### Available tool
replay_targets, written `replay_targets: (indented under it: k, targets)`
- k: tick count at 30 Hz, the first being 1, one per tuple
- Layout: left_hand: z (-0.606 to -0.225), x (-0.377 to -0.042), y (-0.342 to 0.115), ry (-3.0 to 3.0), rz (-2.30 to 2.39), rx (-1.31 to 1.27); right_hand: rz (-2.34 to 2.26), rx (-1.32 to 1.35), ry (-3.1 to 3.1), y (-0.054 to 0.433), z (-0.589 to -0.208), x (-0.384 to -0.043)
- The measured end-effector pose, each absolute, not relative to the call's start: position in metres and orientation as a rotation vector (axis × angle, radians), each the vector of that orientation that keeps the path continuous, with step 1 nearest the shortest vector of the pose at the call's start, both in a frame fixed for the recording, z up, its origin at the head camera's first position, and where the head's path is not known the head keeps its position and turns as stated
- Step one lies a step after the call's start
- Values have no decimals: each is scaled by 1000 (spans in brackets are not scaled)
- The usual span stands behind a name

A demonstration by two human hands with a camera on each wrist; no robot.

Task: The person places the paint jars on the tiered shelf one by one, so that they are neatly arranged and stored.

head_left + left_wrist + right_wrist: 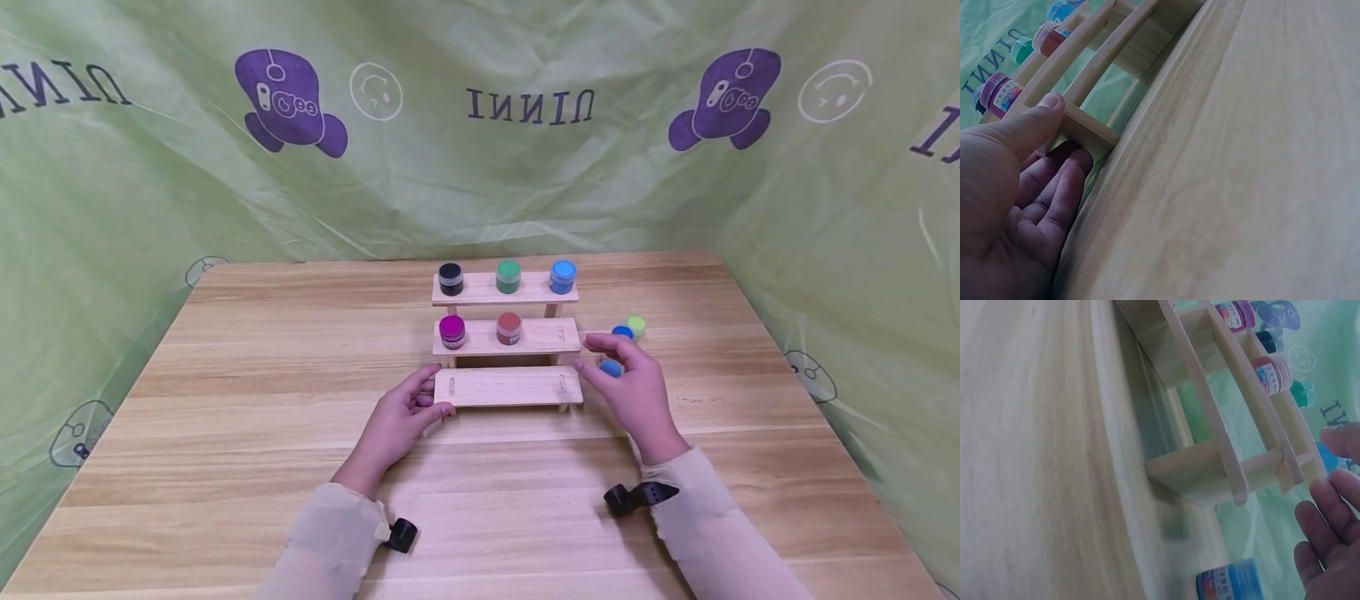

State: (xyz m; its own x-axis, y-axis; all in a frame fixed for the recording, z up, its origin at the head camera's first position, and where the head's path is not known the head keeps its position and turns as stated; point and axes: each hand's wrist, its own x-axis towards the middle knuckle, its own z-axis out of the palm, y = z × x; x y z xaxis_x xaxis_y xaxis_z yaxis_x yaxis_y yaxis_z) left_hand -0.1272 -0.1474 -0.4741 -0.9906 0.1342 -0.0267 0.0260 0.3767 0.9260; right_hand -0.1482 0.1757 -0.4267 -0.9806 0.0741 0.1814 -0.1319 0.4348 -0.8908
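Currently, the three-tier wooden stand [540, 337] is set on the table [225, 400], five lidded jars [508, 328] borne on its upper two tiers. Its lowest tier [510, 387] is pinched at the left end by the left hand [393, 422]; the right hand [636, 396] is held near the right end, fingers loosely spread, nothing grasped. Light, rigid handling is judged likely; both ends are best held and kept level, since the jars could slide.

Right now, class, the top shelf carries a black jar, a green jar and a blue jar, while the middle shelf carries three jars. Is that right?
Not quite: the middle shelf carries two jars, a purple jar and a reddish-brown jar, as the head view shows. The top shelf does carry the black jar, green jar and blue jar.
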Motion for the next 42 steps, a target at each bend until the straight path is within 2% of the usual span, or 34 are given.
replay_targets:
  k: [25, 42]
  targets:
    - [-474, -127, -147, 2526, 1700, 151, 1647, -156, -2534, 196, -450, -152]
    - [-476, -128, -146, 2544, 1713, 168, 1643, -79, -2582, 204, -462, -148]
